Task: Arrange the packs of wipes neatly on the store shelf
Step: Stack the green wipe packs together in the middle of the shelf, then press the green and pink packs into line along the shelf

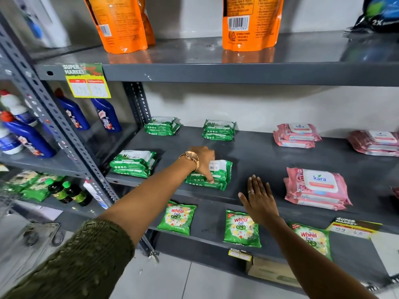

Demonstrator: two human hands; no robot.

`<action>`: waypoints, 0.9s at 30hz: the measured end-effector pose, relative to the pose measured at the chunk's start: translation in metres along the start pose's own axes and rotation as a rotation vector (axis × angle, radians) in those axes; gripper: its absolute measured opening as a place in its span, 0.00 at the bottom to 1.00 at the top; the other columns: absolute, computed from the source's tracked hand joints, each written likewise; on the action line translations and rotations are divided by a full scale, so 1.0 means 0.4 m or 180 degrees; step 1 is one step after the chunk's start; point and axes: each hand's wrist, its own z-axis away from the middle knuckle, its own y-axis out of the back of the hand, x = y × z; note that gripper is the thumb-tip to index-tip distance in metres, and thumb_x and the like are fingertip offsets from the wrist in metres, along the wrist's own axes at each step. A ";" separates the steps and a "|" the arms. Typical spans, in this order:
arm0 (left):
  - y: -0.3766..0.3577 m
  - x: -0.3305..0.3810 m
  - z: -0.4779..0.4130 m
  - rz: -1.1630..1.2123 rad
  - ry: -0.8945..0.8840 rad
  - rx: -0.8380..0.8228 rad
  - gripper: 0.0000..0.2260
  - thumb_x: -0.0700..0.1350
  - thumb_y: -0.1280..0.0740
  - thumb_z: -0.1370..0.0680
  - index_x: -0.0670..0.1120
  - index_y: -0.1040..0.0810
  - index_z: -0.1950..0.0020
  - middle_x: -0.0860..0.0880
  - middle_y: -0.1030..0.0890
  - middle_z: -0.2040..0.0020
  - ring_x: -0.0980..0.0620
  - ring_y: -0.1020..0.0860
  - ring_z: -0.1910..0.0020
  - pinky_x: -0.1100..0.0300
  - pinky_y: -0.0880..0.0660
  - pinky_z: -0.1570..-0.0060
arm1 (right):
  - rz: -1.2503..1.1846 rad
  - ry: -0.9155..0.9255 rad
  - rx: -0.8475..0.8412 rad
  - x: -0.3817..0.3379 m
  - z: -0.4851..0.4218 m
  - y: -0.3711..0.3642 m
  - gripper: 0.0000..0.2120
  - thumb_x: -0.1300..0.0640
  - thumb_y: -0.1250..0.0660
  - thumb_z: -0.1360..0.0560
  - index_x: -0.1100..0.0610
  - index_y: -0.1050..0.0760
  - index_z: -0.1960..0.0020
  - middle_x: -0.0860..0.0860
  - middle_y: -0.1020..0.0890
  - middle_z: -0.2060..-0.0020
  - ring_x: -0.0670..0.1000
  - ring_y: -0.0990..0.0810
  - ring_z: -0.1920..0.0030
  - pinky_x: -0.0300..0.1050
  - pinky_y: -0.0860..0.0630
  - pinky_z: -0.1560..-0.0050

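The wipes sit on the middle shelf point(259, 156) in small flat stacks: green ones at back left point(162, 126), back centre point(218, 130), front left point(132, 163) and front centre point(212, 175), pink ones at back right point(296, 135), far right point(375, 142) and front right point(316, 188). The left hand point(204, 161) rests on the front-centre green stack, fingers curled down its near edge, pressing or nudging more than gripping. The right hand point(260, 200) is flat and spread, empty, near the shelf's front lip between green and pink stacks. Most stacks look squared already; this green stack seems the one being trued up, and the gap beside it may yet need filling.
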 end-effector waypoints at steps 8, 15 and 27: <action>-0.060 -0.027 -0.011 0.0440 0.0077 0.0071 0.26 0.50 0.22 0.38 0.47 0.23 0.43 0.44 0.20 0.46 0.42 0.22 0.45 0.55 0.24 0.53 | -0.0356 0.0063 -0.0361 -0.007 -0.001 0.055 0.36 0.43 0.50 0.21 0.64 0.60 0.25 0.60 0.57 0.23 0.58 0.61 0.23 0.55 0.61 0.24; -0.127 -0.040 0.009 0.0492 -0.0015 0.0226 0.47 0.57 0.31 0.27 0.42 0.58 0.22 0.44 0.57 0.21 0.47 0.58 0.22 0.50 0.58 0.22 | -0.0474 -0.0015 0.0609 0.070 0.039 0.243 0.36 0.43 0.48 0.21 0.63 0.57 0.25 0.60 0.55 0.23 0.57 0.61 0.23 0.52 0.61 0.25; -0.261 0.000 -0.021 0.0565 0.0282 0.1149 0.32 0.58 0.50 0.19 0.39 0.55 0.22 0.42 0.54 0.21 0.46 0.57 0.22 0.50 0.61 0.24 | 0.0071 -0.1172 0.0957 0.218 0.088 0.209 0.31 0.49 0.52 0.22 0.68 0.47 0.26 0.66 0.42 0.26 0.63 0.46 0.24 0.59 0.53 0.24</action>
